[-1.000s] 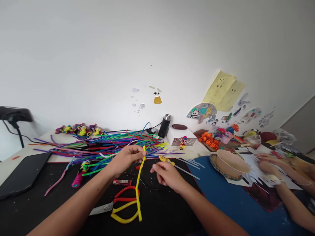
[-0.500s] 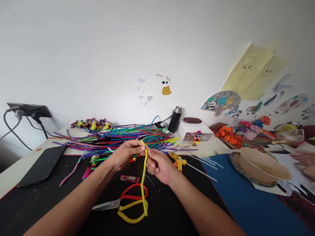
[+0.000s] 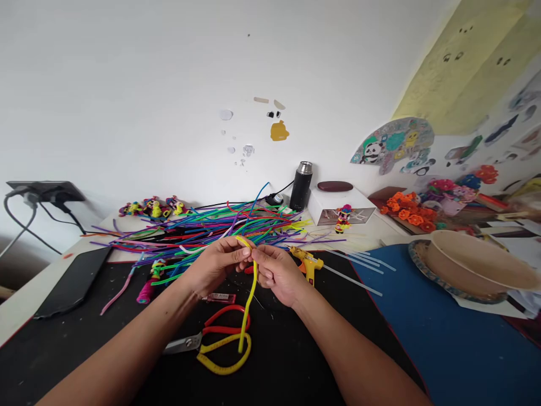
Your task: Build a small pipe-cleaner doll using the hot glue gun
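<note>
A yellow pipe cleaner (image 3: 249, 299) is pinched near its upper end by both hands, with a small bend between them. Its long free end hangs down over the yellow handle of the scissors (image 3: 224, 344). My left hand (image 3: 220, 262) closes thumb and finger on the bent end. Close beside it, my right hand (image 3: 276, 273) grips the same strand, its other fingers curled in. A red lighter (image 3: 222, 298) lies on the black mat (image 3: 279, 361) under my left hand. Just past my right hand is a yellow glue gun (image 3: 310, 265).
Many coloured pipe cleaners (image 3: 203, 225) lie behind my hands. A phone (image 3: 74, 285) and a pink-and-green figure (image 3: 147, 287) are to the left. A black flask (image 3: 301, 189) and white box (image 3: 321, 214) stand behind; a bowl (image 3: 473, 259) is on the right.
The view has shifted, with wall items now higher. More yellow strand is bent in an arch between my hands, and its hanging end has swung slightly left. The other person's hands have left view.
</note>
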A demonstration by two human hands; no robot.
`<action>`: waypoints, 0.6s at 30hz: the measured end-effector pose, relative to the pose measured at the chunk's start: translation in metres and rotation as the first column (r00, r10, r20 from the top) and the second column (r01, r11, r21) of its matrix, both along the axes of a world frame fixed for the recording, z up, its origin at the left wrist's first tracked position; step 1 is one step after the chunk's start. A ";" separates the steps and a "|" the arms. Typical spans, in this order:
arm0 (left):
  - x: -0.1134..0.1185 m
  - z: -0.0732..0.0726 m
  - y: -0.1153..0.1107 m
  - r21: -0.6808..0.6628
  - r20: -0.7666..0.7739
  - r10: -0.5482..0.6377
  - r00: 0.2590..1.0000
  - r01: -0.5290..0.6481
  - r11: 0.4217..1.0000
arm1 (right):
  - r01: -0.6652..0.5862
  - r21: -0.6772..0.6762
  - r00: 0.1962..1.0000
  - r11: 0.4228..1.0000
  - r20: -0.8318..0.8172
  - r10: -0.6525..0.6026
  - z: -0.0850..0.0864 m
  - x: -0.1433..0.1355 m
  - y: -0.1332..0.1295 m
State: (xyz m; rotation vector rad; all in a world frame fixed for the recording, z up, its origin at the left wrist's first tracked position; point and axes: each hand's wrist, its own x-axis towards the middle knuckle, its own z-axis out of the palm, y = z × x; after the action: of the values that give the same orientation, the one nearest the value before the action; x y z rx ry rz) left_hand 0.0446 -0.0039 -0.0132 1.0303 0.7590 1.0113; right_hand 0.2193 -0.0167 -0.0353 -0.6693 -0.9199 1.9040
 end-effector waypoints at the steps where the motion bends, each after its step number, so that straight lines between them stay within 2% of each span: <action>1: 0.002 0.000 -0.001 -0.018 0.014 0.024 1.000 -0.024 1.000 | 0.029 0.014 1.000 0.999 0.013 -0.029 0.000 0.000 0.000; 4: 0.007 -0.002 -0.004 -0.093 0.065 0.085 0.994 -0.079 0.993 | 0.092 0.056 0.995 0.994 0.022 -0.093 0.001 -0.001 0.000; 8: 0.012 -0.002 -0.007 -0.178 0.114 0.065 0.991 -0.044 0.983 | 0.114 0.090 0.993 0.989 0.009 -0.116 0.001 -0.001 0.000; 18: 0.011 -0.004 -0.007 -0.121 0.062 0.107 0.992 -0.099 0.988 | 0.058 0.108 0.998 0.992 0.005 -0.059 0.002 0.001 0.000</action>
State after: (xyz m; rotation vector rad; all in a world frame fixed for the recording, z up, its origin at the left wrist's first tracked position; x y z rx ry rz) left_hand 0.0558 -0.0111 -0.0168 0.8581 0.8129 1.0722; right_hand 0.2205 -0.0164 -0.0333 -0.6334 -0.9910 1.7875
